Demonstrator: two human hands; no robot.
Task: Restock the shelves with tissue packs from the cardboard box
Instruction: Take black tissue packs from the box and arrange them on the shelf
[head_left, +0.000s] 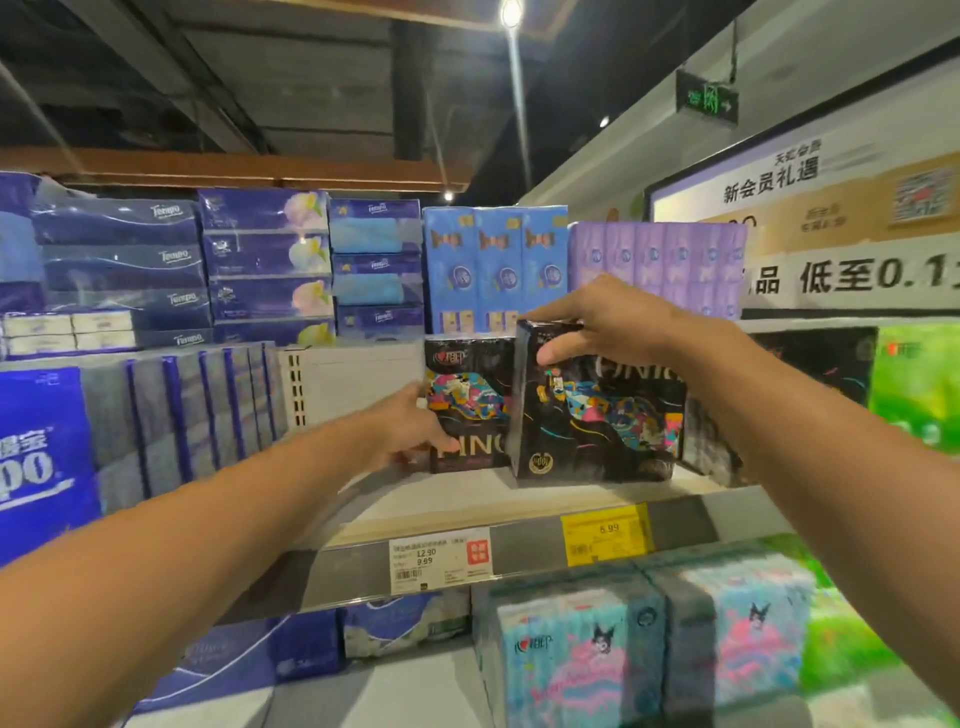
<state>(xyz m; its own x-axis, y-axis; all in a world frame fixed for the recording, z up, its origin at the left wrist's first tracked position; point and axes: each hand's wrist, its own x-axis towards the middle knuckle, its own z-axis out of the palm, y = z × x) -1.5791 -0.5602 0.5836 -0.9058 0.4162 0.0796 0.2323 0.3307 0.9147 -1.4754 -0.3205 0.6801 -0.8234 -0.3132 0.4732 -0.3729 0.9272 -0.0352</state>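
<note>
Two black tissue packs with colourful cartoon print stand on the middle shelf. My right hand grips the top of the front black pack, fingers over its upper edge and thumb on its face. My left hand holds the left side of the rear black pack, which stands further back on the shelf. The cardboard box is out of view.
Blue Tempo packs and other blue and purple packs fill the top shelf. Blue packs stand left of a bare gap on the middle shelf. More black packs and green packs are at right. Pastel cartoon packs sit below the price tags.
</note>
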